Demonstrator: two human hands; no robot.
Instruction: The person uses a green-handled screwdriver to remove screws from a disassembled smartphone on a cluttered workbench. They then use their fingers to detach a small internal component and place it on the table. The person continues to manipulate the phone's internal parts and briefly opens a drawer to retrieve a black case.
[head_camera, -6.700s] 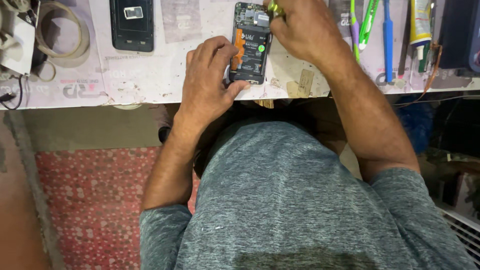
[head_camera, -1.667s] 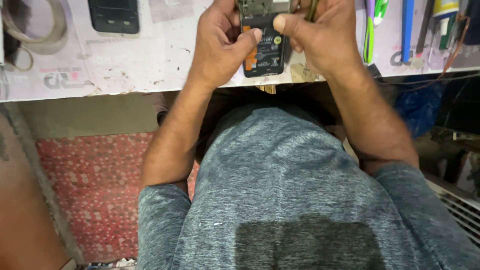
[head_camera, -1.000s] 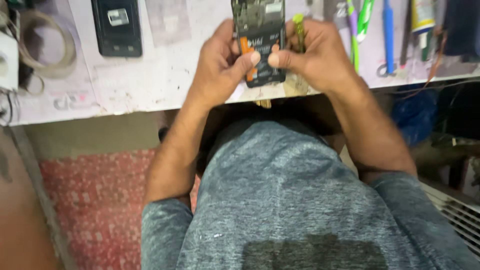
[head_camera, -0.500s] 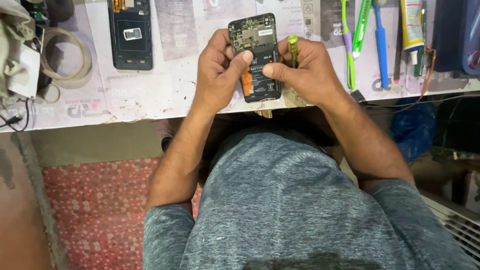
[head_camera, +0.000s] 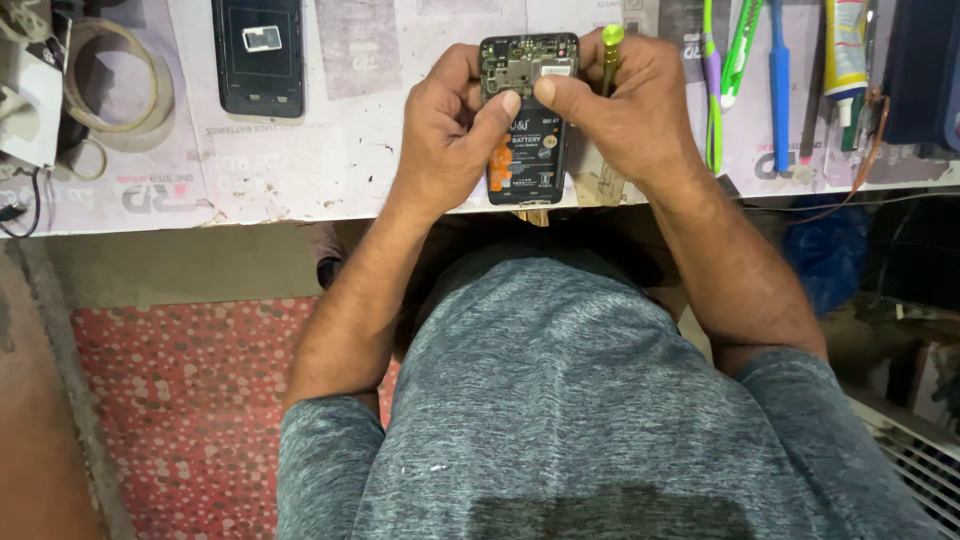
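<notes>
Both hands, left (head_camera: 445, 130) and right (head_camera: 625, 110), pinch the opened phone (head_camera: 527, 120) at the bench edge (head_camera: 250, 205).

Bright even overhead light, soft shadow beneath the bench edge, sharp focus, slight wide-angle edge stretching

Opened phone (head_camera: 528, 115) on workbench (head_camera: 330, 170) edge

Phone-repair workbench (head_camera: 300, 170): opened phone (head_camera: 527, 120), tools (head_camera: 778, 85).
</notes>
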